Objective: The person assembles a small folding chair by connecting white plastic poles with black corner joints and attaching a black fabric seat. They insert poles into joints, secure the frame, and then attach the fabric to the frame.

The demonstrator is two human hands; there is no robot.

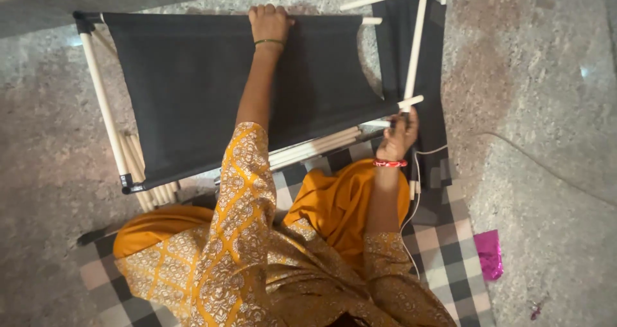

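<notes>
Fabric [193, 89], black and stretched on a frame of white rods [103, 108], lay on the stone floor [546, 108]. The left hand [270, 23] gripped its far edge; the right hand [398, 137] closed on a rod end [410, 101]. Loose rods [315, 148] lay beneath, beside a checked mat [443, 243], a white cable [416, 172] and a pink wrapper [490, 254].

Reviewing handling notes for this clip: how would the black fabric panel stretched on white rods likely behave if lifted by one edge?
The black fabric panel would probably sag, since it looks like thin cloth held flat only by the white rods. It seems light: the left hand grips its far edge alone. The right hand holds a rod end, so the frame may wobble at its joints.
</notes>
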